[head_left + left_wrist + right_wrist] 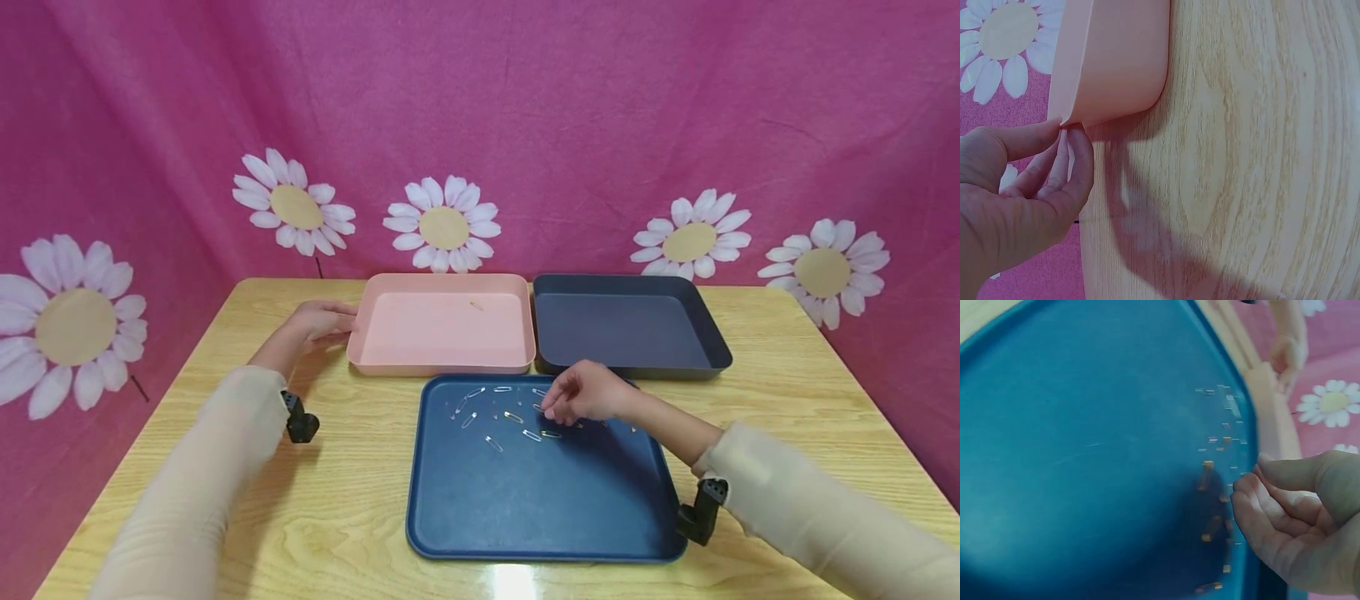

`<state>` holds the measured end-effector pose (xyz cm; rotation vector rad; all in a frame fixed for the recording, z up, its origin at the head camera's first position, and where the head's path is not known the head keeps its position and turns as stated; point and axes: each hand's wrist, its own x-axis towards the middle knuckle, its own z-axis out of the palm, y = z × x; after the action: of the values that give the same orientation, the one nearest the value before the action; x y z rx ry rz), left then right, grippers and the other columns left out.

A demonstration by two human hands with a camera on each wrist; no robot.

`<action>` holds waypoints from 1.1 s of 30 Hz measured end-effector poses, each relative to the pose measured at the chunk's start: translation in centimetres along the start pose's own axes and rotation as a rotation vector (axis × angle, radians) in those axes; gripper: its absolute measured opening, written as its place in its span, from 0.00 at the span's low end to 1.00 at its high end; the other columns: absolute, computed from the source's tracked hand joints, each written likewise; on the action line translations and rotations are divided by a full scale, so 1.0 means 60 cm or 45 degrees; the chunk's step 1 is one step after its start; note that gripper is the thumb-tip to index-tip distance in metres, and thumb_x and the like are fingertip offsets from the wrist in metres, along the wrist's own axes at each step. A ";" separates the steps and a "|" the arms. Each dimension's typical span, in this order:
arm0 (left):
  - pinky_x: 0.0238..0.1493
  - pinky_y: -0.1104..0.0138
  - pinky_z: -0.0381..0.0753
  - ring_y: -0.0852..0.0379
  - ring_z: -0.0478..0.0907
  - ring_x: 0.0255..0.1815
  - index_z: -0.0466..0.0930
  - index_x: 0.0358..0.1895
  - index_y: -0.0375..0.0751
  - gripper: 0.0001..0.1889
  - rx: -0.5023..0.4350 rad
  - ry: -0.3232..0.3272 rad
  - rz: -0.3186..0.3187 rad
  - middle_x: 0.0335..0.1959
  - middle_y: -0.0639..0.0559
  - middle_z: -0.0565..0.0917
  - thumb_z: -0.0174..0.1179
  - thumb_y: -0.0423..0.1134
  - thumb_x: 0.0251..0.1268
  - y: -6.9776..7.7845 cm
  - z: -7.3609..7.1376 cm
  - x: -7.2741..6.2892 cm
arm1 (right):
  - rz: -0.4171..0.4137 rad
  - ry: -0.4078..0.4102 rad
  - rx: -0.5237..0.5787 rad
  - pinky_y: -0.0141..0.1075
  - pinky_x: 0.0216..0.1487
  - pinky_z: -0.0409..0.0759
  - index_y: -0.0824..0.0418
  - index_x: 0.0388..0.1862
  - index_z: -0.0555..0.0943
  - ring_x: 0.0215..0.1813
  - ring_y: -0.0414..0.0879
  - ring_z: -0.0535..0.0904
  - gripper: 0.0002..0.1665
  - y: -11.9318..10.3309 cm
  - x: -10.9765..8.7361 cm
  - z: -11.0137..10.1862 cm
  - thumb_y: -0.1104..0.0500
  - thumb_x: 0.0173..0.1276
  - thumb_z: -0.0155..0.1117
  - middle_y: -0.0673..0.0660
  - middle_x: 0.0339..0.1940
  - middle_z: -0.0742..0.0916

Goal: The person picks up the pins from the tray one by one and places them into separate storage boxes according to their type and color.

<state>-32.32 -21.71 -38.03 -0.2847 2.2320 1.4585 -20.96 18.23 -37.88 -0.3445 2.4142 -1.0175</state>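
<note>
My left hand (318, 321) pinches the left rim of a pink tray (442, 364) between thumb and fingers, as the left wrist view shows. A gold safety pin (477, 306) lies inside that tray. My right hand (588, 392) is over the far part of a blue tray (540, 517), fingers bent and thumb close to the fingertips. Whether a small pin sits between them cannot be made out. Several silver and gold pins, among them a gold safety pin (513, 417) and a silver safety pin (493, 444), are scattered beneath and left of this hand.
A dark grey tray (633, 372) stands right of the pink one, behind the blue tray. All of them rest on a wooden table (330, 508). Behind hangs a magenta cloth (570, 150) printed with white flowers. The right wrist view is blurred over the pins.
</note>
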 end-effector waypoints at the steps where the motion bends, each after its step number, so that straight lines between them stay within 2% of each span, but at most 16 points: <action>1: 0.69 0.59 0.72 0.69 0.77 0.34 0.63 0.69 0.31 0.26 -0.005 0.002 0.000 0.44 0.52 0.80 0.52 0.33 0.70 0.000 0.000 0.000 | -0.002 -0.003 -0.030 0.34 0.35 0.83 0.67 0.38 0.86 0.28 0.41 0.80 0.09 0.004 -0.001 0.004 0.64 0.59 0.69 0.60 0.30 0.90; 6: 0.69 0.59 0.72 0.70 0.76 0.33 0.63 0.69 0.31 0.26 -0.012 -0.004 -0.007 0.46 0.52 0.79 0.53 0.33 0.70 -0.003 0.000 0.001 | -0.034 0.009 -0.146 0.29 0.30 0.79 0.64 0.35 0.87 0.25 0.38 0.77 0.05 0.018 -0.004 0.018 0.65 0.58 0.69 0.55 0.26 0.89; 13: 0.69 0.59 0.72 0.67 0.76 0.38 0.63 0.69 0.32 0.26 -0.004 -0.008 -0.019 0.58 0.44 0.75 0.52 0.34 0.70 -0.006 0.000 0.005 | -0.125 0.111 -0.251 0.28 0.27 0.78 0.63 0.29 0.87 0.24 0.37 0.75 0.04 0.020 -0.006 0.032 0.64 0.55 0.73 0.53 0.23 0.88; 16: 0.69 0.59 0.72 0.66 0.76 0.40 0.64 0.69 0.32 0.25 0.006 -0.004 -0.016 0.57 0.45 0.75 0.52 0.34 0.70 -0.005 0.000 0.005 | -0.158 0.147 -0.298 0.26 0.26 0.77 0.62 0.27 0.86 0.24 0.36 0.75 0.04 0.018 -0.009 0.037 0.65 0.53 0.74 0.52 0.23 0.87; 20: 0.69 0.59 0.72 0.65 0.76 0.40 0.65 0.68 0.32 0.25 0.001 -0.003 -0.005 0.48 0.51 0.78 0.53 0.34 0.70 -0.001 -0.002 0.004 | -0.247 0.194 -0.362 0.23 0.26 0.77 0.62 0.25 0.85 0.24 0.34 0.75 0.05 0.016 -0.013 0.040 0.65 0.52 0.75 0.52 0.22 0.87; 22: 0.69 0.59 0.72 0.65 0.76 0.39 0.65 0.68 0.32 0.25 0.008 0.001 -0.002 0.46 0.52 0.79 0.53 0.34 0.70 0.001 -0.003 0.003 | -0.281 0.208 -0.383 0.23 0.26 0.77 0.62 0.24 0.85 0.24 0.34 0.75 0.05 0.015 -0.014 0.041 0.65 0.52 0.75 0.52 0.22 0.87; 25: 0.68 0.59 0.73 0.64 0.77 0.40 0.65 0.68 0.33 0.25 0.031 0.004 -0.001 0.53 0.46 0.78 0.52 0.34 0.70 0.003 -0.003 0.002 | -0.303 0.203 -0.401 0.23 0.26 0.77 0.62 0.22 0.84 0.24 0.34 0.75 0.05 0.014 -0.014 0.041 0.66 0.53 0.74 0.52 0.21 0.86; 29: 0.69 0.59 0.72 0.60 0.77 0.47 0.64 0.69 0.33 0.25 0.037 -0.001 -0.016 0.65 0.40 0.71 0.52 0.34 0.71 0.002 -0.002 0.002 | -0.302 0.187 -0.414 0.23 0.26 0.76 0.61 0.21 0.84 0.24 0.33 0.74 0.06 0.012 -0.015 0.042 0.67 0.55 0.72 0.51 0.21 0.86; 31: 0.69 0.59 0.72 0.59 0.76 0.50 0.64 0.69 0.33 0.25 0.025 -0.004 -0.025 0.63 0.41 0.72 0.52 0.34 0.71 0.000 -0.001 0.003 | -0.307 0.187 -0.421 0.23 0.26 0.75 0.60 0.21 0.85 0.24 0.33 0.74 0.06 0.011 -0.016 0.042 0.67 0.55 0.72 0.50 0.20 0.86; 33: 0.69 0.59 0.72 0.60 0.76 0.48 0.64 0.69 0.33 0.25 0.019 -0.004 -0.027 0.58 0.44 0.76 0.52 0.34 0.70 -0.001 0.000 0.003 | -0.311 0.187 -0.428 0.23 0.25 0.75 0.59 0.21 0.85 0.23 0.32 0.73 0.06 0.010 -0.017 0.040 0.67 0.55 0.72 0.50 0.20 0.86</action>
<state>-32.46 -21.73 -38.18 -0.2999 2.2300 1.4298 -18.87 17.63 -39.39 -0.7187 2.7291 -0.7513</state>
